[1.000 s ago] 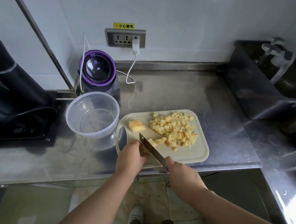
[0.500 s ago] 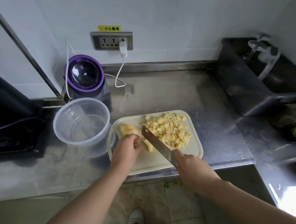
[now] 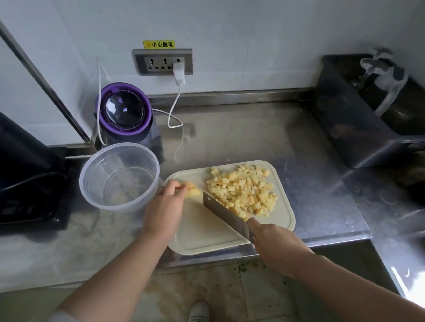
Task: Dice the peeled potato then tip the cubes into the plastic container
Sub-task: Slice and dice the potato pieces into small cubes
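Two bare hands work over one pale cream plastic cutting board [image 3: 201, 238] that lies on the stainless steel counter [image 3: 258, 134]. One pile of small yellow potato cubes [image 3: 244, 190], several dozen and too many to count singly, covers the far right part of the board. One uncut chunk of peeled potato [image 3: 193, 190] sits at the board's far left corner, partly hidden, so I cannot tell whether it is a single piece or a few slices. The left hand [image 3: 164, 207] reaches to it with fingers bent, the fingertips gripping the chunk. The right hand [image 3: 276, 243] is curled tight round the handle of one broad steel cleaver [image 3: 225, 217]; its blade slants across the board between the chunk and the pile, its tip just beside the nearest cubes.

One round clear plastic container [image 3: 119, 177] stands on the counter, touching or just beside the board's left edge, with no cubes in it.

One purple-rimmed appliance with a dark domed lid [image 3: 125, 110] stands behind the container. One grey wall socket panel [image 3: 163, 61] shows three outlets, with one white plug [image 3: 179, 73] in the rightmost. One dark grey plastic bin [image 3: 359, 126] sits at the right
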Tool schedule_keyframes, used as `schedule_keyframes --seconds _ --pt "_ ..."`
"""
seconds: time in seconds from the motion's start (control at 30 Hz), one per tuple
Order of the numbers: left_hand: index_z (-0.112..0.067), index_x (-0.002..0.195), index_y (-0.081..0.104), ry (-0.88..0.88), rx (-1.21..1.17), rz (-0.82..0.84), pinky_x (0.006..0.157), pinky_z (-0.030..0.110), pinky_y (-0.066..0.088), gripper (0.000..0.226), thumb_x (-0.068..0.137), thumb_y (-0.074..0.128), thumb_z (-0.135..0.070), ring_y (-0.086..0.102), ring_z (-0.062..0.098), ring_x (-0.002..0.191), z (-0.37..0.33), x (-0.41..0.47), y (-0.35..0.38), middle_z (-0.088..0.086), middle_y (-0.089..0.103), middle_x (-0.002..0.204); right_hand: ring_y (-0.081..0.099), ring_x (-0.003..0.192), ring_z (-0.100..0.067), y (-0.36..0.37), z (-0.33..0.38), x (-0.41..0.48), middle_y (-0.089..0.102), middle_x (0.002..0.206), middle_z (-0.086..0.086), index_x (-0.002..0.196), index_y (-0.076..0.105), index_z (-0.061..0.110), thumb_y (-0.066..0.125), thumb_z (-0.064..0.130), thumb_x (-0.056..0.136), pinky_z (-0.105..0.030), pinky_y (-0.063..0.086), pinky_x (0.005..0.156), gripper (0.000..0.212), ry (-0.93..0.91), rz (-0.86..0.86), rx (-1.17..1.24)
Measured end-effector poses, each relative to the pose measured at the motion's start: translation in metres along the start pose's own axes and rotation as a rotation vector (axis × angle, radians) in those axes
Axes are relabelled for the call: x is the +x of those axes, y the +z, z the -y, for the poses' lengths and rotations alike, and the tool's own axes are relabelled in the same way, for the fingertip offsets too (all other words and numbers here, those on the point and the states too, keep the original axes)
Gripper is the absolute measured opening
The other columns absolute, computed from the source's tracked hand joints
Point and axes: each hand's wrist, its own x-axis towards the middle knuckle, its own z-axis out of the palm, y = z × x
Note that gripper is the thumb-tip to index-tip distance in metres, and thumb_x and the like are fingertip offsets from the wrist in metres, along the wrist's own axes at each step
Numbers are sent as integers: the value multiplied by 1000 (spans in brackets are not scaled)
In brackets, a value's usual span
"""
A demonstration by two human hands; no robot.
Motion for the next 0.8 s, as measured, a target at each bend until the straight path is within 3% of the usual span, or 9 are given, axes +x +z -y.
schedule_keyframes --seconds 0.1,0.27,0.43,0.63,0.73,0.8 --pt "-10 106 72 79 133 -22 42 32 48 65 45 86 4 62 28 62 4 -5 3 9 64 98 64 81 -17 1 -1 1 61 97 -3 127 35 23 44 12 99 -34 58 71 31 4 0 9" --pt "-12 102 72 88 152 -46 48 33 52 63 42 89 1 63 28 62 -1 -10 3 8 66 95 64 80 -16 0 0 0 61 97 -2 130 34 24 43 13 101 -31 56 68 32 -4 -7 17" --pt "-13 91 74 93 145 -96 44 31 49 55 41 86 6 61 28 57 -1 -1 2 7 64 90 64 81 -16 -2 0 0 61 97 -1 129 35 24 43 14 101 -30 56 68 31 -11 -12 17" --pt "-12 72 67 126 216 -77 40 26 41 48 33 91 -1 56 25 48 3 4 2 4 60 69 64 83 -16 -5 1 -1 60 99 -3 129 35 21 43 15 102 -31 55 71 29 -15 7 15" --pt "-12 70 65 106 185 -65 40 27 42 42 38 91 -4 57 26 49 2 8 6 5 59 65 64 82 -17 -6 2 -1 60 97 -3 127 36 21 42 14 102 -32 55 70 27 -11 12 15" --pt "-10 79 67 96 118 -46 46 32 48 29 56 86 -9 61 28 59 -1 10 5 6 63 75 62 79 -16 -6 2 -2 59 95 -3 127 36 21 41 14 102 -31 54 67 27 -7 12 25"
